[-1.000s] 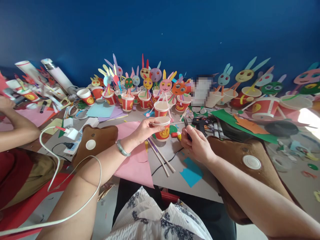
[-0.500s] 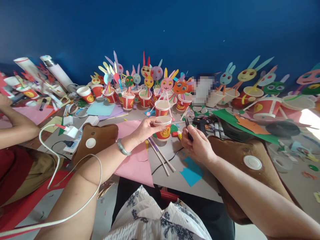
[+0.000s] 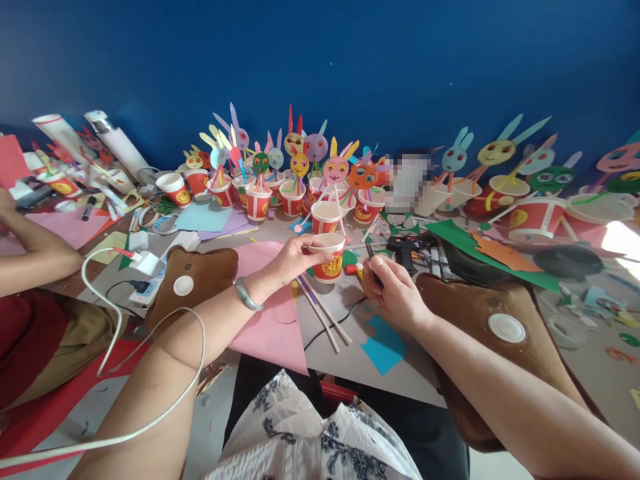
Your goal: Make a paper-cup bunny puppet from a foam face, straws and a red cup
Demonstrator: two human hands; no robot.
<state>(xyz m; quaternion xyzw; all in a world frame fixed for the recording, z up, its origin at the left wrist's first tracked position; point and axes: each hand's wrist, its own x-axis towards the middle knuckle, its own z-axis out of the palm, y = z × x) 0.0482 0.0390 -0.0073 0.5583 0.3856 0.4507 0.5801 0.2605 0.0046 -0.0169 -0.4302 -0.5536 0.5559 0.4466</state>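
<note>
My left hand (image 3: 293, 261) is closed on the rim of a red and white paper cup (image 3: 330, 265) with a gold emblem, held upright with its open mouth up. In my right hand (image 3: 393, 288) is a pair of dark scissors (image 3: 370, 249); the two narrow blades point up and away, and the fingers hide the handles. The scissors are a little right of the cup and do not touch it. Just behind the held cup stands another paper cup (image 3: 326, 217) with a pink rabbit-face cutout (image 3: 335, 169) rising above it on paper strips.
Several cups with paper rabbit faces line the blue wall (image 3: 320, 60). Pink paper (image 3: 265, 313), paper strips (image 3: 325, 317) and a blue scrap (image 3: 384, 345) lie nearby. A black glue gun (image 3: 404, 248) and brown pouches (image 3: 200, 273) flank my hands. A co-worker's arm (image 3: 37, 257) is at left.
My right hand has turned slightly, and the scissors' two blades now show a small gap. My left hand still holds the cup. At far left a red sheet has come into view.
</note>
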